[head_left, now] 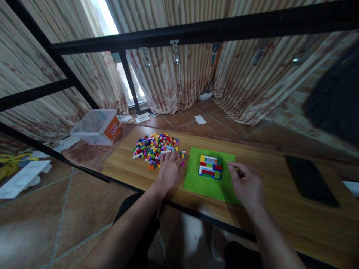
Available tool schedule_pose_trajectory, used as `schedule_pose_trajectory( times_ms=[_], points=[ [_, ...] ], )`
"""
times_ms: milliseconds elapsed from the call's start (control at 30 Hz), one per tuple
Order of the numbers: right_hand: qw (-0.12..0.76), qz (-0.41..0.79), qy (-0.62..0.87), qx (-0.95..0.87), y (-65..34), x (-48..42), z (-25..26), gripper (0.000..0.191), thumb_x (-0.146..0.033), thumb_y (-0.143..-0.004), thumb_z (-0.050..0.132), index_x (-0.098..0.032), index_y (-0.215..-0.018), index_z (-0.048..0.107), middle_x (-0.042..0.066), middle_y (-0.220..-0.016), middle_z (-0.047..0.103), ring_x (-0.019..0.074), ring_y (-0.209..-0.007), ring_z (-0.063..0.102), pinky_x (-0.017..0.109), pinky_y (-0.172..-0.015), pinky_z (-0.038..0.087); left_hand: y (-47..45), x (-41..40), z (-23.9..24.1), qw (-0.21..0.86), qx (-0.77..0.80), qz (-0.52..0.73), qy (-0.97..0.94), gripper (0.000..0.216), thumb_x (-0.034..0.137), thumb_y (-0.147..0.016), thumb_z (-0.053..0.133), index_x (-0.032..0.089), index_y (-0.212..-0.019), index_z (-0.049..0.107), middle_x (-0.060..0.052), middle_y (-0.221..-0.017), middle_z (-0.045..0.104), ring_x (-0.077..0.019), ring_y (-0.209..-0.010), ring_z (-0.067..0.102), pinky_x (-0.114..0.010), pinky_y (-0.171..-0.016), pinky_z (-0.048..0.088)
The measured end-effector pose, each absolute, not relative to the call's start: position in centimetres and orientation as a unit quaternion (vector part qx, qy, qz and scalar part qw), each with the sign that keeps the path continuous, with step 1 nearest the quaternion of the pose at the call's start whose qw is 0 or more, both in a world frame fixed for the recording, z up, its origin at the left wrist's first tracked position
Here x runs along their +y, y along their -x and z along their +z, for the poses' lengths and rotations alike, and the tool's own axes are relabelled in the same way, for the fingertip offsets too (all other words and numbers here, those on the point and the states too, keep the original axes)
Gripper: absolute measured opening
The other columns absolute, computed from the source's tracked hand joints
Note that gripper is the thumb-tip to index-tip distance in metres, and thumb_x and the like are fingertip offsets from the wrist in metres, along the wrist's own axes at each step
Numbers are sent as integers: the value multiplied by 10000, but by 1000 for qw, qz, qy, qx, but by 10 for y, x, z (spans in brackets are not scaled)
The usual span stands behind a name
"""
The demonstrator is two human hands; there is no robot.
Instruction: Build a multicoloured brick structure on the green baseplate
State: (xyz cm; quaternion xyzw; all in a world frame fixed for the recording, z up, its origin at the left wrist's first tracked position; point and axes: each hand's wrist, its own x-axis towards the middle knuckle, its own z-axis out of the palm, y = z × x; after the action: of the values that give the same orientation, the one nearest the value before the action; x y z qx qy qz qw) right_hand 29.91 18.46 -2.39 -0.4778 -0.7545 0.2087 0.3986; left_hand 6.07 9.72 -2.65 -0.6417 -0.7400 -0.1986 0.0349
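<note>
A green baseplate [196, 179] lies on the wooden table [280, 209]. A small block of stacked coloured bricks [210, 166] stands on it. A pile of loose coloured bricks [154, 146] lies to its left. My left hand [169, 170] rests at the near edge of the pile, its fingers stretched out over the bricks. My right hand [246, 185] is over the baseplate's right edge, its fingers pinched on a small green piece just right of the stacked bricks.
A clear plastic box [97, 127] with an orange label sits at the table's far left corner. A black phone [310, 179] lies flat on the right. Black metal frame bars [196, 33] cross overhead. Curtains hang behind.
</note>
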Motion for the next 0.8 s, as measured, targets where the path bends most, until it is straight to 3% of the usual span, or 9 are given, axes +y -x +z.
schedule_pose_trajectory(
  times_ms=[633,800],
  points=[
    [401,207,481,-751,-299,186,-23,325,-425,-884,484,-188,-896,705,69,-850,686,187,-721,610,321,-689,472,-54,103,-20,16,-708,-200,677,143,195,-795,598,222,-914,673,-82,-1331,538,-313,-1228,438,-552,-1051,294],
    [427,339,466,-697,-287,175,-16,302,-464,-841,563,-206,-894,710,54,-843,701,180,-719,607,317,-674,474,-74,96,-9,-22,-662,-315,680,170,235,-861,574,219,-1016,644,-86,-1273,577,-255,-1184,497,-449,-1029,380]
  ],
)
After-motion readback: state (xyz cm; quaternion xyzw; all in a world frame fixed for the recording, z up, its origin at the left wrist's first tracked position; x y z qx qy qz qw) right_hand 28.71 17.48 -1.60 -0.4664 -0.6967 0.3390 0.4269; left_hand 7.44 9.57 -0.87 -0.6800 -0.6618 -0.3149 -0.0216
